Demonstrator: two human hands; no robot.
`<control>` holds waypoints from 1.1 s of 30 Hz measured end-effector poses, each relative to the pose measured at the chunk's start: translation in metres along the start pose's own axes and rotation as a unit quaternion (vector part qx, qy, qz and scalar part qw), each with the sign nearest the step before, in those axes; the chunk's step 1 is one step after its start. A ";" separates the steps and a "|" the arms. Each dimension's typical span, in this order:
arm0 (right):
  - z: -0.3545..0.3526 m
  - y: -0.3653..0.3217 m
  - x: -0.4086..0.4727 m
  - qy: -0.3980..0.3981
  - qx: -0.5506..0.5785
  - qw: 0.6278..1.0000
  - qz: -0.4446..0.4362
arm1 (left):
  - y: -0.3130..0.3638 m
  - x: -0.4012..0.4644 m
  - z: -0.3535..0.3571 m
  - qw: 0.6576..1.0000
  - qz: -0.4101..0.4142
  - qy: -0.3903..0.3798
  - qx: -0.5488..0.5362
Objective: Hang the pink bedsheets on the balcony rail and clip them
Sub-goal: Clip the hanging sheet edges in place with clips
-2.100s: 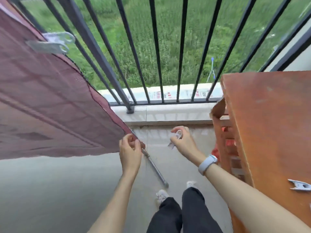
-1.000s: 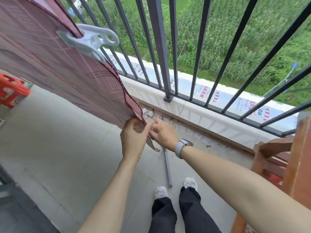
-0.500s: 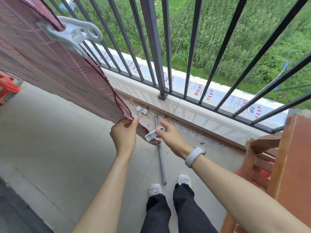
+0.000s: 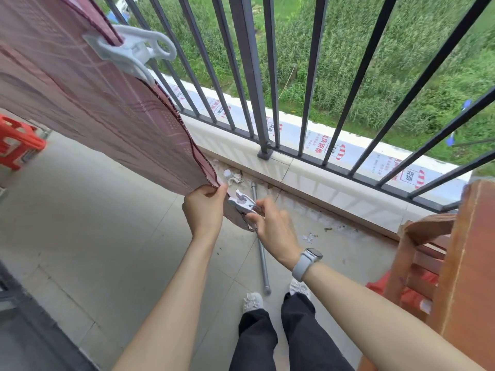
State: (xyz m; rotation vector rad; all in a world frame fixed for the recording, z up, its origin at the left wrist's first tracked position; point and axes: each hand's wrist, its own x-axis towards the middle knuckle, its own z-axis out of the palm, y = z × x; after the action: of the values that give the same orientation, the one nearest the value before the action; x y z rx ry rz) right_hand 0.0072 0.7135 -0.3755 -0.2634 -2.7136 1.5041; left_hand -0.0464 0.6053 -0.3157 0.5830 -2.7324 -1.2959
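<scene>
Gripping: your left hand [image 4: 205, 207] is pinching the lower corner of the pink bedsheet [image 4: 88, 103], fingers curled over its hem.
Right hand: your right hand [image 4: 272, 223] is holding a small white clip [image 4: 242, 202] by its rear end, fingers curled around it, just beside your left hand.
Clip in hand: its front end is sitting right at the sheet's corner edge; you cannot tell from this view whether it is biting the fabric.
Bedsheet: it is hanging down from the upper left, stretching toward your hands, in front of the balcony rail [image 4: 249, 76].
Large clip: a big white clip [image 4: 131, 50] is clamping the sheet's upper edge near the rail bars.
Floor: a grey metal rod [image 4: 261, 253] is lying on the tiles between your hands and your shoes [image 4: 253, 302].
Wrist: a pale watch [image 4: 305, 262] is sitting on your right wrist.
Sides: a wooden piece of furniture [image 4: 466, 263] is standing at your right, and a red plastic stool [image 4: 16, 141] is showing at the far left.
</scene>
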 end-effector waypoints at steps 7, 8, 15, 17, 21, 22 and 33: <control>0.024 -0.004 0.019 0.003 -0.087 0.996 -0.030 | 0.004 0.000 -0.001 0.999 -0.024 -0.022 -0.018; 0.026 -0.004 0.023 -0.001 -0.099 0.995 -0.025 | 0.003 0.000 -0.002 0.999 -0.029 -0.026 -0.022; 0.029 0.004 0.023 -0.060 -0.063 0.996 0.024 | -0.006 0.003 -0.011 0.997 0.013 -0.079 -0.021; 0.026 0.006 0.017 -0.069 -0.033 0.997 0.025 | -0.013 0.000 -0.011 0.994 0.038 -0.097 -0.027; 0.017 0.020 -0.016 -0.033 -0.068 0.997 0.033 | -0.050 -0.022 -0.009 0.986 0.102 -0.134 0.009; 0.015 0.025 -0.031 -0.020 -0.076 0.995 0.053 | -0.061 -0.032 -0.009 0.979 0.132 -0.154 0.033; -0.027 0.081 -0.262 0.210 -0.070 0.912 0.344 | -0.095 -0.187 0.053 0.731 0.432 -0.479 0.223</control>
State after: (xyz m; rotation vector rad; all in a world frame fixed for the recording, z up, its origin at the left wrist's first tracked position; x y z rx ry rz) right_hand 0.2792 0.7364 -0.4144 -1.4847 -2.4660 1.1364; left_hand 0.1452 0.6574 -0.4029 -1.6719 -3.1914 -0.7124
